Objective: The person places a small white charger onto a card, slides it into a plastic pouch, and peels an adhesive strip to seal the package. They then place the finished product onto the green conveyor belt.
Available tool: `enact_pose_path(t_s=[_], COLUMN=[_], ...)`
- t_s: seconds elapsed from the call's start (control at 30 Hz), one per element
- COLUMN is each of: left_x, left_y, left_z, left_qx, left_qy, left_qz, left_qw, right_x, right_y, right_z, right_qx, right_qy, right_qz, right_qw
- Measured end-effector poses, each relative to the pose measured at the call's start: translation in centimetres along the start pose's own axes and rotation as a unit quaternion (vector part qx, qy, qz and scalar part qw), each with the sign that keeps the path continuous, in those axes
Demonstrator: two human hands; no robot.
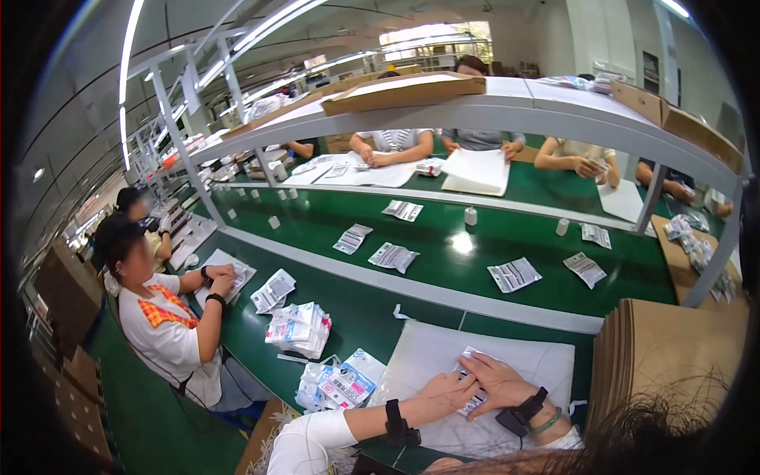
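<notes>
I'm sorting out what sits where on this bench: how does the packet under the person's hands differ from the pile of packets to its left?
The packet is single, lies flat on the white sheet and is mostly covered by the left hand and right hand. The pile of packets is a loose, tilted heap, untouched, resting on the green bench beside the sheet. Both look white and printed.

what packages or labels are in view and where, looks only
Flat packet: under both hands, white, printed.
Packet pile: left of white sheet, clear bags, blue-pink cards.
Stacked packets: further left, white.
Loose sachets: on green belt, white with grey print.
Cardboard stack: right, brown.
</notes>
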State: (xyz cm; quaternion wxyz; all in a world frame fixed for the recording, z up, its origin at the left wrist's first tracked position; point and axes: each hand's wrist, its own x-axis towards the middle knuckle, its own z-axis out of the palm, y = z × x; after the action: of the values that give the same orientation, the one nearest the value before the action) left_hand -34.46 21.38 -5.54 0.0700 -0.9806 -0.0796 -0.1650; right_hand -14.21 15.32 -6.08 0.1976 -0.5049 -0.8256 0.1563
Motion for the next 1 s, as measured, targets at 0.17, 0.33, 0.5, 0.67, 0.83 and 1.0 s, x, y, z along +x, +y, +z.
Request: enact_pose_path(t_s=[0.17,0.33,0.5,0.67,0.83,1.0], left_x=[1.3,1.3,0.7,0.3,0.2,1.5], left_y=[-0.1,-1.0,-2.8,-3.9,-4.1,-5.6], left_z=[0.1,0.2,2.6,3.6,2.1,2.7], left_qx=[0.011,-0.005,-0.135,-0.169,-0.171,-0.237], left_qy=[0.033,-0.038,0.014,-0.034,-0.077,-0.144], left_qz=[0.005,0.020,0.058,0.050,0.038,0.024], left_qw=[0.999,0.999,0.989,0.984,0.981,0.960], right_x=[-0.1,0.0,-0.2,1.9,7.6,7.5], right_y=[1.1,0.6,1.8,4.5,14.0,28.6], right_z=[0.5,-0.1,0.0,-5.1,-12.0,-14.2], right_qx=[0.018,0.067,0.146,0.417,0.160,-0.124], right_qy=[-0.007,0.019,0.026,0.073,0.320,0.267], right_qz=[0.006,0.006,0.007,0.121,0.187,0.447], right_qw=[1.000,0.998,0.989,0.898,0.915,0.845])
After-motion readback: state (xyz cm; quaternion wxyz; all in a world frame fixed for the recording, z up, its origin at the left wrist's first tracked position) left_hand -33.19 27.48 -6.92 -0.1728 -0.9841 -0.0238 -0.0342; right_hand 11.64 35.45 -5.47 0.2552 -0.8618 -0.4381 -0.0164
